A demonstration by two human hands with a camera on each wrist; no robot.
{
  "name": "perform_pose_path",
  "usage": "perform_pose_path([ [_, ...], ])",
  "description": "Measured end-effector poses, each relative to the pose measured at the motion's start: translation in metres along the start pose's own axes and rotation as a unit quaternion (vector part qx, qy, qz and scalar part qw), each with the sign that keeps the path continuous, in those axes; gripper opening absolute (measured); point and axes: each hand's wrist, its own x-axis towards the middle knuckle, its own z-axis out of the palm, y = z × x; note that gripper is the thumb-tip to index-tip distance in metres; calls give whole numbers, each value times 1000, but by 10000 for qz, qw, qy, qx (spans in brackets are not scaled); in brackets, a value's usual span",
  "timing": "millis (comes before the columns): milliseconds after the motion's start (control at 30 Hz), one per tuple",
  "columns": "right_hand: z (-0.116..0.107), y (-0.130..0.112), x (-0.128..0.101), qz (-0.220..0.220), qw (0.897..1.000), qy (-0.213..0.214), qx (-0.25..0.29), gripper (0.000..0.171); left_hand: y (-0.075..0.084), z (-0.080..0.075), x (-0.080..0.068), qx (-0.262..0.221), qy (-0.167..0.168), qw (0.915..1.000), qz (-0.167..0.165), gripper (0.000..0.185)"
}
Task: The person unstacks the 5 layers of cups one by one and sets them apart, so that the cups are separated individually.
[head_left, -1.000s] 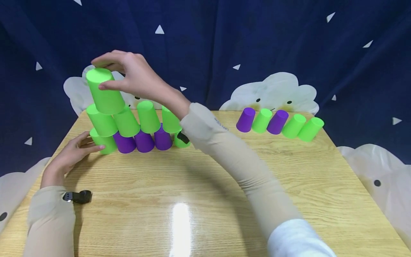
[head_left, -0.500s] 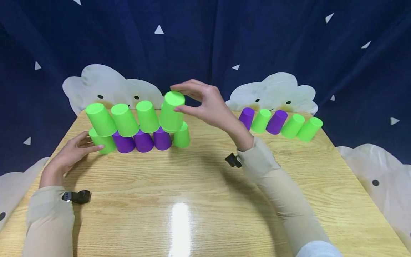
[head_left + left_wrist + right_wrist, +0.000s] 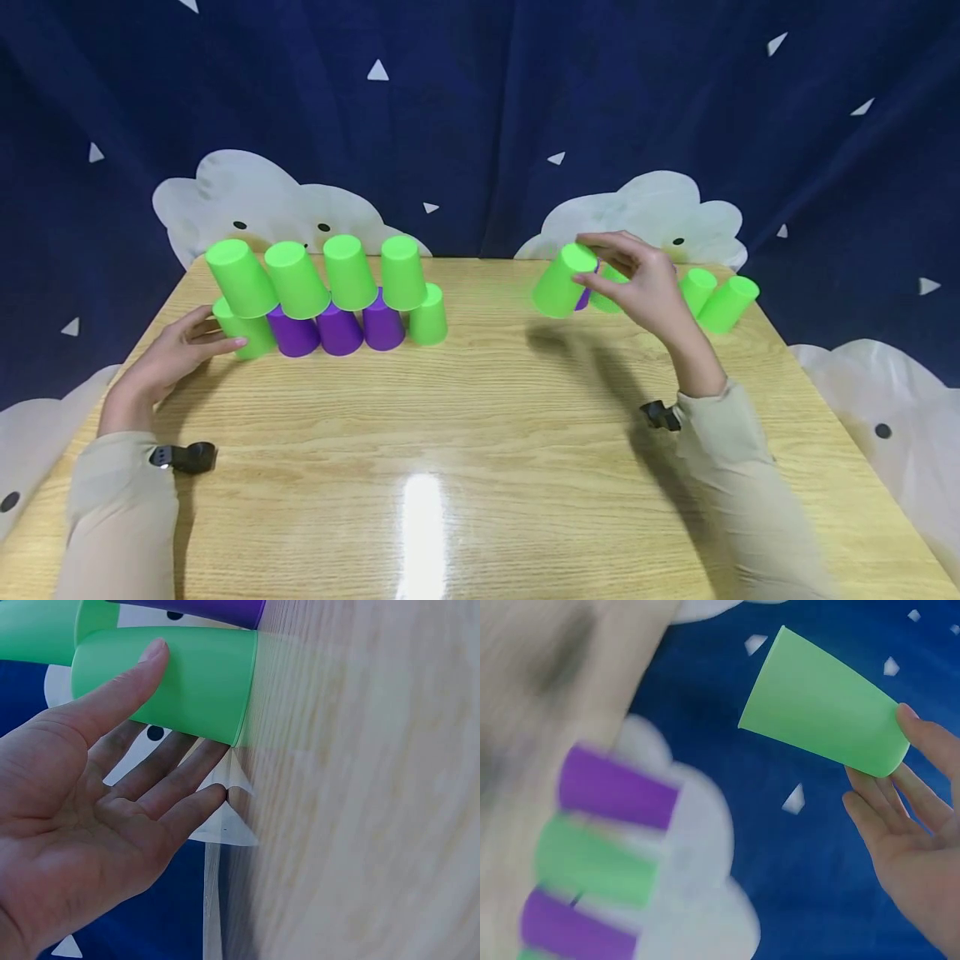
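On the left of the table, upside-down cups stand in two tiers. My left hand [image 3: 176, 354] holds the bottom tier's left end cup, a green cup [image 3: 172, 686], thumb on its near side and fingers reaching behind. Beside that cup are three purple cups [image 3: 340, 332] and another green cup [image 3: 428, 315]. Several green cups [image 3: 348, 273] form the upper tier, resting across them. At the right, my right hand [image 3: 637, 279] pinches a green cup [image 3: 561, 283] near its base, mouth down and tilted. It hangs above the table, overlapping the row behind it in the head view.
A separate row of upside-down cups stands at the back right, with a purple cup [image 3: 619, 787] and a green cup [image 3: 727, 304] among them; my right hand partly hides it. A dark blue curtain [image 3: 480, 125] with clouds hangs behind the wooden table [image 3: 480, 400].
My right hand has carried the green cup from above the left stack across to the right row, lowering it. My left hand and the two-tier stack have stayed in place.
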Motion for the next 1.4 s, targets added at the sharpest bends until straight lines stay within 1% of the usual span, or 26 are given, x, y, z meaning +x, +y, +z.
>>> perform_pose_path([
  [200, -38, 33, -23, 642, 9956, 414, -538, 48, 0, -1, 1, 73, 41, 10000, 40, 80],
  [400, -66, 60, -39, 927, 9873, 918, -910, 48, 0, 0, 1, 49, 11, 10000, 25, 80],
  [500, -78, 69, -49, 1151, 9806, 1074, -1167, 47, -1, 0, 0, 62, 13, 10000, 32, 79],
  [567, -86, 74, -56, 1382, 9761, 1131, -1240, 47, -2, 0, 0, 78, 16, 10000, 44, 79],
  [667, -99, 79, -67, 1761, 9688, 1197, -1265, 49, -2, -1, -2, 71, 27, 9999, 98, 78],
  [767, -112, 83, -78, 2080, 9606, 1361, -1241, 51, -3, -3, -5, 91, 37, 9999, 112, 77],
  [900, -127, 87, -92, 2446, 9469, 1591, -1350, 54, -3, -5, -9, 165, 32, 9998, 60, 78],
  [1033, -138, 91, -103, 2723, 9336, 1755, -1533, 56, -3, -7, -13, 200, 44, 9998, 64, 77],
  [1233, -143, 99, -109, 3181, 9080, 1655, -2168, 58, -5, -13, -17, 217, 53, 9996, 144, 73],
  [1300, -143, 104, -110, 3263, 9037, 1646, -2230, 57, -6, -13, -18, 192, 53, 9997, 145, 71],
  [1400, -141, 110, -112, 3310, 9022, 1689, -2190, 56, -7, -14, -19, 160, 48, 9998, 131, 70],
])
